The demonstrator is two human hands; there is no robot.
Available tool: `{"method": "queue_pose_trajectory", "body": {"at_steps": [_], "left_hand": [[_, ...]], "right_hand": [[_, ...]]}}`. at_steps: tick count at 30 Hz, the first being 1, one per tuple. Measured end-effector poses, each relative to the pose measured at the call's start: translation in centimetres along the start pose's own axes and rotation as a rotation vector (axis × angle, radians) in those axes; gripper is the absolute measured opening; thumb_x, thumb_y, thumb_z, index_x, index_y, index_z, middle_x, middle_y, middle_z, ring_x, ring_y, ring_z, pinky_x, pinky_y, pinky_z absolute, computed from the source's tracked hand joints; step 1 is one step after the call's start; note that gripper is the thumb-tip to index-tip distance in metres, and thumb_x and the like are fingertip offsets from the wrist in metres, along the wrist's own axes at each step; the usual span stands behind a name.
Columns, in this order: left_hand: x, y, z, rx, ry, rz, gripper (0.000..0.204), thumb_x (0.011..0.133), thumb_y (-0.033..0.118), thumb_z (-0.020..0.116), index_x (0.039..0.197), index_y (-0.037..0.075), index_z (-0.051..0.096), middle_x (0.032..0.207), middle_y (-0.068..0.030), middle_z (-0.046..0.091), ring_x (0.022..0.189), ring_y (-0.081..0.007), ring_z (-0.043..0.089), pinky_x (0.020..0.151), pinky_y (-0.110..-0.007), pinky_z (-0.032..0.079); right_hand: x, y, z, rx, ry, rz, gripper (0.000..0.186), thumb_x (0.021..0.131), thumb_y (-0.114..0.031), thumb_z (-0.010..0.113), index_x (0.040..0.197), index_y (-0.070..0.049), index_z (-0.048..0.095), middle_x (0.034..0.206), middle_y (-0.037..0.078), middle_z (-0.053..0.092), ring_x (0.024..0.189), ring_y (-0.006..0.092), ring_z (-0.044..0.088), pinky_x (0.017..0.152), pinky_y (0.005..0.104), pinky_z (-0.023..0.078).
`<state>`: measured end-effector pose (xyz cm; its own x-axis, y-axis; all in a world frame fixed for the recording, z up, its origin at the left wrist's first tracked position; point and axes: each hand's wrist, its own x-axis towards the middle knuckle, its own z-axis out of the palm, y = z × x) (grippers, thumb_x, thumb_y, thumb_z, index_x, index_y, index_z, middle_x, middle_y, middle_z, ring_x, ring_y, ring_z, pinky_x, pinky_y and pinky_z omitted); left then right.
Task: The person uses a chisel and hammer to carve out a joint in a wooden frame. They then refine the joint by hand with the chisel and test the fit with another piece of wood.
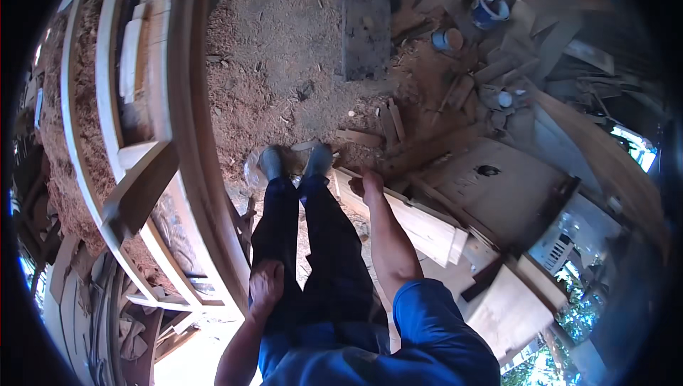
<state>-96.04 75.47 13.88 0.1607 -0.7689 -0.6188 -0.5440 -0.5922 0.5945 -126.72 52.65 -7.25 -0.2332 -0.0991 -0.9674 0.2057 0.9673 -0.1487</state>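
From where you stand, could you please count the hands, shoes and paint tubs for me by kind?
Hands: 2, the left hand on the thigh, the right hand on a plank
Shoes: 2, one and another
Tubs: 2, a blue tub and a smaller tub
Total: 6

The right hand (370, 185) reaches down onto the pale planks (420, 226), and its fingertips are hidden behind its own knuckles, so whether they grip a plank edge or only rest there cannot be told. The left hand (266, 285) lies against the dark trouser leg (284, 244) with its fingers curled under and out of sight. Far beyond the right fingers, the small cans (447, 39) and the blue tub (489, 9) among the offcuts are too small and blurred to identify.
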Motion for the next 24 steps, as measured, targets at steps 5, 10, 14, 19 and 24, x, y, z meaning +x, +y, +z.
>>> {"method": "queue_pose_trajectory", "body": {"at_steps": [5,10,14,19,24], "left_hand": [[2.8,1.5,0.7,0.111,-0.113,-0.048,0.005,0.086,0.009,0.069,0.087,0.003,0.069,0.084,-0.0158,0.070,0.079,-0.0346,0.068,0.072,-0.045,0.053],[4.6,1.8,1.8,0.120,-0.072,-0.062,0.006,0.084,0.011,0.071,0.089,0.009,0.071,0.084,-0.0105,0.072,0.078,-0.0303,0.069,0.070,-0.043,0.050],[4.3,1.0,2.1,0.117,-0.073,-0.107,0.007,0.084,0.012,0.071,0.090,0.009,0.071,0.085,-0.0098,0.072,0.079,-0.0301,0.069,0.071,-0.043,0.050],[2.7,1.2,1.5,0.130,-0.091,-0.086,0.008,0.083,0.012,0.071,0.091,0.010,0.072,0.086,-0.0088,0.073,0.079,-0.0298,0.069,0.071,-0.044,0.050],[1.3,1.6,1.0,-0.057,-0.041,-0.128,0.024,0.089,0.011,0.068,0.112,0.005,0.067,0.097,-0.0137,0.069,0.084,-0.0280,0.066,0.079,-0.040,0.051]], "right_hand": [[20.1,0.0,1.2,0.301,0.136,0.042,0.050,0.095,-0.051,0.068,0.120,-0.010,0.054,0.084,0.014,0.063,0.068,0.0294,0.065,0.063,0.0460,0.060],[32.9,0.3,2.3,0.328,0.430,0.098,0.071,0.086,-0.053,0.079,0.131,-0.007,0.050,0.108,0.017,0.055,0.092,0.0338,0.055,0.087,0.0562,0.056],[37.1,2.2,1.9,0.199,0.415,-0.045,0.064,0.083,-0.049,0.081,0.124,-0.007,0.056,0.106,0.015,0.057,0.090,0.0331,0.059,0.083,0.0552,0.057],[29.6,5.0,3.0,0.258,0.135,-0.032,0.043,0.087,-0.028,0.070,0.122,-0.006,0.058,0.104,0.012,0.064,0.083,0.0279,0.066,0.074,0.0491,0.059],[7.4,6.5,10.7,-1.206,0.252,-1.122,0.031,0.091,-0.014,0.059,0.119,-0.002,0.057,0.108,0.023,0.061,0.101,0.0407,0.062,0.092,0.0503,0.051]]}}
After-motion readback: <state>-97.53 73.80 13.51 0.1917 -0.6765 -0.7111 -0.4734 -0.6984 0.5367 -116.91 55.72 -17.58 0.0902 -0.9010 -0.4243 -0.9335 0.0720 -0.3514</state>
